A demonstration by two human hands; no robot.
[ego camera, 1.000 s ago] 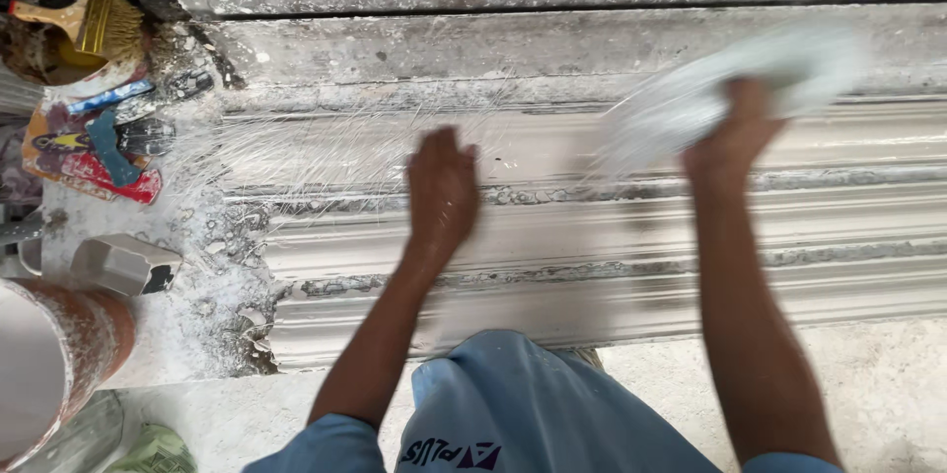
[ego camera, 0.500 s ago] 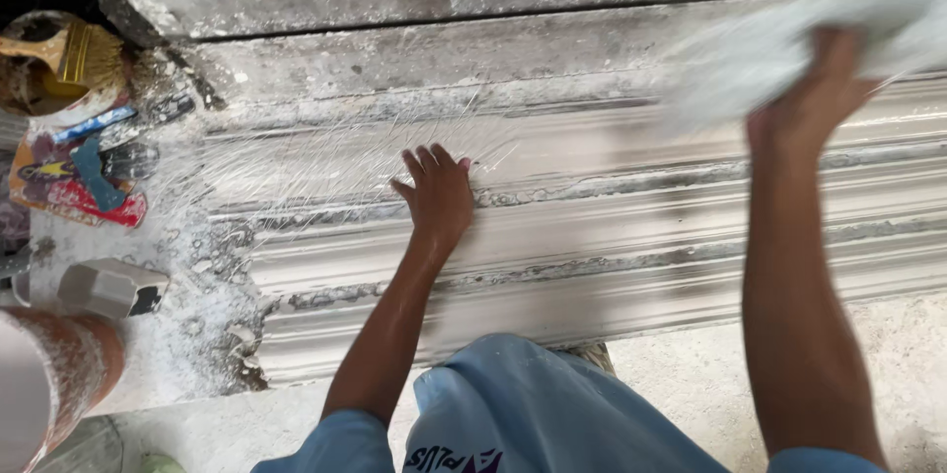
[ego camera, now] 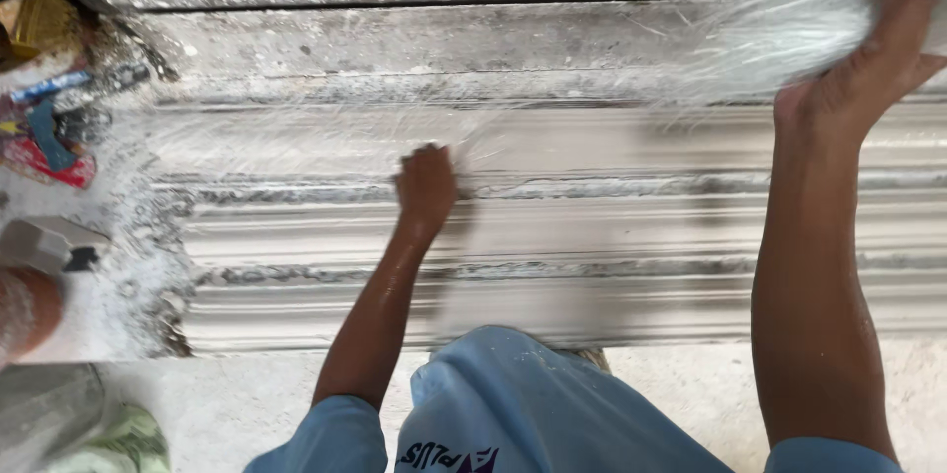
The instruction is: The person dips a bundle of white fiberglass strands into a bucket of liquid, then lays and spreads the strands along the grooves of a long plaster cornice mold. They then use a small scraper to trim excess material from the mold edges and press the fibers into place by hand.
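A long grey-white plaster moulding (ego camera: 592,236) lies across the view, ribbed with several raised bands and grooves that run along its length. Its surface looks wet and streaked. Over its upper part lies a thin white fibre mat (ego camera: 769,39), wispy and half see-through, with loose strands trailing toward the moulding's middle.

The left hand (ego camera: 426,187) rests on the middle of the moulding, on one of the upper bands. Its fingers are curled in and pressed down on the trailing end of the fibre strands; whether it pinches any of them cannot be told, as the hand is blurred. The right hand (ego camera: 868,59) is up at the moulding's far upper right end, closed on a bunch of the fibre mat, which spreads out from the grip to the left along the top edge. Both forearms look wet.

Counted: one moulding, one fibre mat, two hands. At the moulding's left end sits a heap of coloured scraps (ego camera: 44,128) on a plaster-spattered table (ego camera: 118,266). Below the moulding, nearest the camera, are the person's light blue shorts (ego camera: 523,404).
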